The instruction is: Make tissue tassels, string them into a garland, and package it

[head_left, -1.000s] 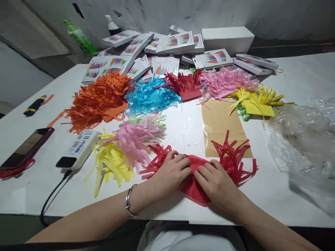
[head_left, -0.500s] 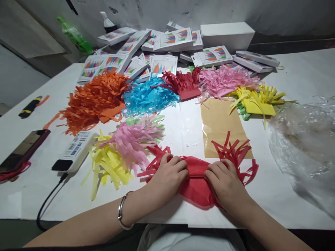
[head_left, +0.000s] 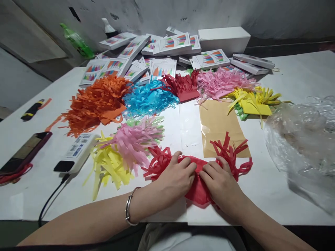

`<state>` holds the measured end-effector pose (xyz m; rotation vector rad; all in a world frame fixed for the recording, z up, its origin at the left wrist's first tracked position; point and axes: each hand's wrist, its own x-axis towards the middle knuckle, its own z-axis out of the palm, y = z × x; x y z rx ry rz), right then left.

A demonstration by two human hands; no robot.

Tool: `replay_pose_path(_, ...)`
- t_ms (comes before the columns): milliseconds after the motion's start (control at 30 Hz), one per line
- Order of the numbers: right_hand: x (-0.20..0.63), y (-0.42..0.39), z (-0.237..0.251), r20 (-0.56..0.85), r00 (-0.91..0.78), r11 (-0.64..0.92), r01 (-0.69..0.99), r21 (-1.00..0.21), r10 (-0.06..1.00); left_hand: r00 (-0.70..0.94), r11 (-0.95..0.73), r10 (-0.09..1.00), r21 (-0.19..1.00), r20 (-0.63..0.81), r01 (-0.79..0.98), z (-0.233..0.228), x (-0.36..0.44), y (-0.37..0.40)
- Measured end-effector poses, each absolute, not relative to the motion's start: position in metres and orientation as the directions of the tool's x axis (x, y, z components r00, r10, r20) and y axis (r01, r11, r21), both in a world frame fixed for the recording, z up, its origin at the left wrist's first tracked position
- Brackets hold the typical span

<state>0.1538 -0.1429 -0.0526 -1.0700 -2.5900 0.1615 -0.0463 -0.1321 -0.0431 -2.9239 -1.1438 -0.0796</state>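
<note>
your left hand (head_left: pixel 176 176) and right hand (head_left: pixel 220 181) press flat, fingers unclenched, on the red tissue fringe (head_left: pixel 196 174); it looks light, soft and tearable, so hold the uncut middle band.

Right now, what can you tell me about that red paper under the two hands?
The red paper looks like thin tissue, folded into a flat, smooth middle with both ends cut into long curly strips that fan out left and right. It lies on the white table near its front edge. The left hand and right hand press flat on its middle, fingertips almost meeting. Its right fringe overlaps the corner of a brown paper sheet; its left fringe lies beside a pink fringed bunch.
</note>
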Motion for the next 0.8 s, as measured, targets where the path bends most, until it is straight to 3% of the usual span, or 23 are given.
replay_pose_path(233, 0.146, -0.14, -0.057, 0.303, -0.71, 0.75, 0.661, -0.026, 0.636, 0.743, -0.746, 0.663, -0.005, 0.086, 0.666, -0.036, -0.047, -0.125)
replay_pose_path(433, 0.148, -0.129, -0.047, 0.501, -0.528, 0.669, 0.728, -0.151, 0.686, 0.916, -0.928, 0.367, -0.002, 0.161, 0.372, -0.027, -0.055, -0.144)
replay_pose_path(567, 0.159, -0.118, -0.027, 0.621, -0.365, 0.598, 0.772, -0.215, 0.694, 0.895, -0.903, 0.421, -0.03, 0.145, 0.429, -0.029, -0.053, -0.148)
replay_pose_path(800, 0.19, -0.084, -0.001, 0.732, -0.187, 0.514, 0.821, -0.25, 0.655, 0.841, -0.841, 0.541, -0.003, -0.008, 0.541, -0.045, -0.054, -0.158)
